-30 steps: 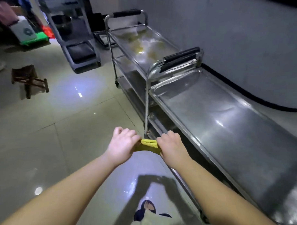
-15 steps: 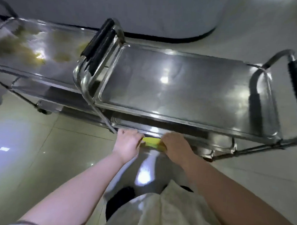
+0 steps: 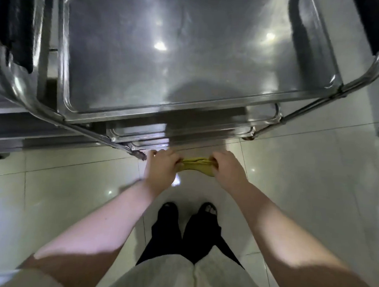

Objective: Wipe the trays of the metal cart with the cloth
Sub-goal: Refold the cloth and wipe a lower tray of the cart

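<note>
"At 6 o'clock from the top tray (image 3: 165,56), where is the cloth (image 3: 195,164)?" asks the trainee.

"Stretched between both grips, above the floor, clear of the metal cart (image 3: 18,90)," the instructor replies. "Left grip (image 3: 162,168) and right grip (image 3: 226,168) each clench one end, probably to wring or tension it before wiping."

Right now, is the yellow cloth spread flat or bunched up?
Bunched up: the cloth is a narrow wrinkled strip stretched between the left hand and right hand, each gripping one end.
</note>
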Motion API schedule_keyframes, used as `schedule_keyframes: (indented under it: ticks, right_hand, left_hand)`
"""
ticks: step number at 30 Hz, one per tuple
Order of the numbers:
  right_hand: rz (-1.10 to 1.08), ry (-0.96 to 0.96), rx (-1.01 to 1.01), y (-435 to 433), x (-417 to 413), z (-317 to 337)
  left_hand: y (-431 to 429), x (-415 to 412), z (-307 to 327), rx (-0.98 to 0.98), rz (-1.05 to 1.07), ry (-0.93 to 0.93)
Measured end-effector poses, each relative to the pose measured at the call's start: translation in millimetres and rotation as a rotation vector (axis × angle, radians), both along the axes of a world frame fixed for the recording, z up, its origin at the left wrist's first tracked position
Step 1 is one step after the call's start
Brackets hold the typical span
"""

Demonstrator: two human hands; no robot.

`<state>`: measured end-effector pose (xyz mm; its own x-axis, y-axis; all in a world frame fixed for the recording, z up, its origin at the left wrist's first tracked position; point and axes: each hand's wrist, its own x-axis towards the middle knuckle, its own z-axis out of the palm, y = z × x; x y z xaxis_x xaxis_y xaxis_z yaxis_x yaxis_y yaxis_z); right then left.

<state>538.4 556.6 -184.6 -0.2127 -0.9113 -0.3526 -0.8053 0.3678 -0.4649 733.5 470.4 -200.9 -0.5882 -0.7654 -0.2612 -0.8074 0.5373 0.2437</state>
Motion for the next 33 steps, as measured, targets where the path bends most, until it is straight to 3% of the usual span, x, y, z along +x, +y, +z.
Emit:
schedule_keyframes:
  ticks: [7,12,14,17,20,22,26,29,33]
  right_hand:
    - [-0.013,-0.016,0.086,-43.2,-42.0,-80.4]
    - [-0.056,0.065,-0.025,-123.5,-69.7,-124.9]
    - [-0.025,0.142,-0.15,-141.5,-71.9,-138.3]
    - [0.099,0.228,-0.341,-145.1,-74.0,-175.7]
    - [0.166,0.3,-0.204,-136.1,-72.7,-227.1]
    - [0.128,0.327,-0.141,-128.3,-67.9,-255.4]
    - [0.056,0.281,-0.384,-142.4,-52.1,-284.1]
    - [0.071,0.36,-0.216,-182.0,-24.9,-285.1]
    - [0.098,0.326,0.044,-208.8,6.9,-304.8]
  left_hand:
    - [-35.7,-45.7,-90.3,0.063,0.019,-0.088]
    - [-107.8,-71.2,-121.4,-0.145,0.207,0.202]
    - [-123.3,-76.9,-135.8,-0.194,0.289,0.237]
    - [-130.8,-76.1,-172.2,-0.208,0.229,0.215]
    - [-124.3,-66.7,-221.8,-0.172,0.049,0.085]
    - [-122.8,-55.2,-250.7,-0.179,-0.023,0.097]
    - [-144.7,-39.4,-272.1,-0.331,0.244,0.309]
    - [-186.7,-51.9,-283.5,-0.306,0.288,0.32]
    - [-231.2,-79.5,-303.2,-0.14,0.225,0.15]
